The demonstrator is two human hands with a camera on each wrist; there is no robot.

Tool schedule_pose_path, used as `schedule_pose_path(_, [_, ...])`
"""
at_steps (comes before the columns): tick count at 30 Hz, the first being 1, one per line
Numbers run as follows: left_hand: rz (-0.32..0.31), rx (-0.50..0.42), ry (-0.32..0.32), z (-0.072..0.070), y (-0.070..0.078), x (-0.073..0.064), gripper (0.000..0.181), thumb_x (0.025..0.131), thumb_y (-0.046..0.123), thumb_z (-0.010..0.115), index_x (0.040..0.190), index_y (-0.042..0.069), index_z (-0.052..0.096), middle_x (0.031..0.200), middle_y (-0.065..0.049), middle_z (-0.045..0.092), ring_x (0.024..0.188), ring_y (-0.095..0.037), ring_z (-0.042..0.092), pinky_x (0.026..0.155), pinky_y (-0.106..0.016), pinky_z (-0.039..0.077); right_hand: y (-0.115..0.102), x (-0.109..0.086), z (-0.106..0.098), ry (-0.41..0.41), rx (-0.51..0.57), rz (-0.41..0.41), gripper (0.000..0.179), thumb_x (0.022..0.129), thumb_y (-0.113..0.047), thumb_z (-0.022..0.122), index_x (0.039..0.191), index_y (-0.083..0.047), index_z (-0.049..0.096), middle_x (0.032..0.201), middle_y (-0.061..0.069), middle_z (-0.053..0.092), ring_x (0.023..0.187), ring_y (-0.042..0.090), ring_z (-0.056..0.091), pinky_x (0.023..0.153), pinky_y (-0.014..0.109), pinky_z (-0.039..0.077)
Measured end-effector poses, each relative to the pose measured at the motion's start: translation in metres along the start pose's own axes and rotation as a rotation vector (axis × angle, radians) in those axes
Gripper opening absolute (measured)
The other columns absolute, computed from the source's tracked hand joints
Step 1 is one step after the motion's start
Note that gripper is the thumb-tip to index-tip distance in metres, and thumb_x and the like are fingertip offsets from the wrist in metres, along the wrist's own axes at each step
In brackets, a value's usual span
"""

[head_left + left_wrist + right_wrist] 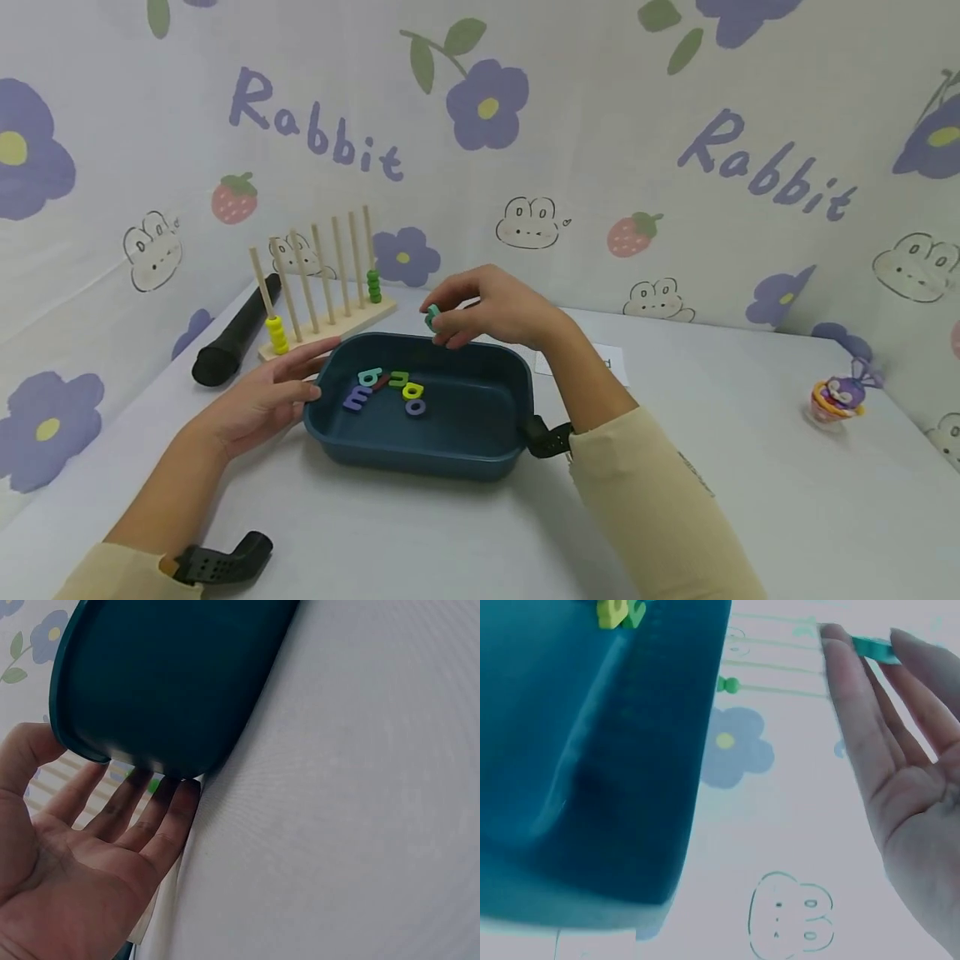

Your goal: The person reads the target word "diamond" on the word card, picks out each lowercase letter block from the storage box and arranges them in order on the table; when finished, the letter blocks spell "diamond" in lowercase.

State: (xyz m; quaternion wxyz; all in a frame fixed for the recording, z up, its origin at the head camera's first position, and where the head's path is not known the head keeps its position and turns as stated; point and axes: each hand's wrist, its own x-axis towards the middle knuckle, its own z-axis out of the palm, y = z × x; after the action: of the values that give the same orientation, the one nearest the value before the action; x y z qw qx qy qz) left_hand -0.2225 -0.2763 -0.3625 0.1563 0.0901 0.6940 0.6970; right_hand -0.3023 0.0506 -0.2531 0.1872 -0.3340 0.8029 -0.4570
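Above the far rim of a dark blue basin (420, 467), my right hand (498, 310) pinches a small teal piece (432, 317) between thumb and fingertips. In the right wrist view the teal piece (875, 650) shows edge-on, so its shape is hidden. My left hand (266, 397) rests at the basin's left end, thumb at the rim and fairly straight fingers against the outer wall. Inside the basin, toward its left, lie several coloured plastic letters, among them a purple m (357, 398), a yellow letter (412, 391) and a purple o (416, 407).
Behind the basin on the left stands a wooden peg rack (352, 315) with yellow beads (277, 335) and green beads (373, 286). A black microphone (236, 333) lies beside it. A white card (617, 362) is partly behind my right arm. A purple rabbit figure (843, 392) sits far right.
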Motion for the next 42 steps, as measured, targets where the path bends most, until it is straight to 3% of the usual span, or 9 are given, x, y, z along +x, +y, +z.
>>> schedule_pose_path(6, [0.009,0.005,-0.002,-0.003,-0.005,-0.001,0.070,0.101,0.009,0.055,0.165,0.023,0.028,0.172,-0.013,0.013,0.153,-0.037,0.022,0.102,-0.023,0.051,0.004,-0.011,-0.002,0.151,0.048,-0.051,0.026,0.099,-0.015,0.067,0.123,-0.009,0.071,0.114,0.011,0.071,0.098,0.025,0.077,0.087,0.038,0.062])
schedule_pose_path(12, [0.013,0.015,0.000,-0.001,-0.004,0.001,0.070,0.101,0.009,0.055,0.164,0.025,0.029,0.172,-0.015,0.012,0.153,-0.037,0.023,0.102,-0.023,0.052,0.004,-0.026,-0.003,0.262,0.079,-0.041,0.030,0.100,-0.012,0.064,0.128,-0.005,0.069,0.109,0.016,0.074,0.091,0.026,0.078,0.085,0.039,0.063])
schedule_pose_path(17, [0.012,0.009,0.002,-0.001,-0.004,0.000,0.069,0.102,0.009,0.055,0.164,0.025,0.030,0.172,-0.015,0.012,0.150,-0.033,0.028,0.102,-0.023,0.051,0.004,-0.039,-0.005,0.310,0.114,-0.017,0.031,0.099,-0.009,0.063,0.130,-0.007,0.067,0.109,0.018,0.074,0.088,0.026,0.077,0.085,0.044,0.063])
schedule_pose_path(23, [0.011,0.000,0.001,-0.001,-0.004,0.001,0.068,0.102,0.009,0.054,0.164,0.025,0.030,0.172,-0.015,0.012,0.150,-0.033,0.028,0.103,-0.023,0.051,0.009,-0.053,-0.009,0.350,0.113,0.026,0.029,0.099,-0.012,0.065,0.128,-0.011,0.068,0.111,0.018,0.073,0.092,0.031,0.076,0.087,0.038,0.062])
schedule_pose_path(31, [0.019,-0.006,-0.002,-0.001,-0.004,0.001,0.069,0.102,0.008,0.055,0.164,0.024,0.030,0.173,-0.015,0.012,0.155,-0.038,0.022,0.103,-0.024,0.051,0.017,-0.070,-0.011,0.352,0.109,0.094,0.044,0.089,-0.010,0.074,0.131,-0.016,0.067,0.117,0.013,0.070,0.103,0.033,0.074,0.093,0.041,0.060])
schedule_pose_path(36, [0.021,-0.005,-0.002,-0.001,-0.005,0.002,0.069,0.101,0.008,0.055,0.164,0.024,0.030,0.172,-0.015,0.012,0.155,-0.038,0.021,0.103,-0.023,0.051,0.024,-0.077,-0.010,0.365,0.030,0.104,0.042,0.093,-0.013,0.073,0.134,-0.012,0.065,0.114,0.013,0.075,0.098,0.033,0.076,0.092,0.041,0.061])
schedule_pose_path(42, [0.020,0.008,-0.005,-0.002,-0.006,0.003,0.069,0.102,0.008,0.054,0.164,0.023,0.029,0.172,-0.015,0.014,0.150,-0.032,0.030,0.103,-0.024,0.052,0.029,-0.087,-0.008,0.398,-0.188,0.115,0.042,0.097,-0.024,0.071,0.134,-0.008,0.064,0.113,0.009,0.078,0.095,0.024,0.077,0.089,0.044,0.060])
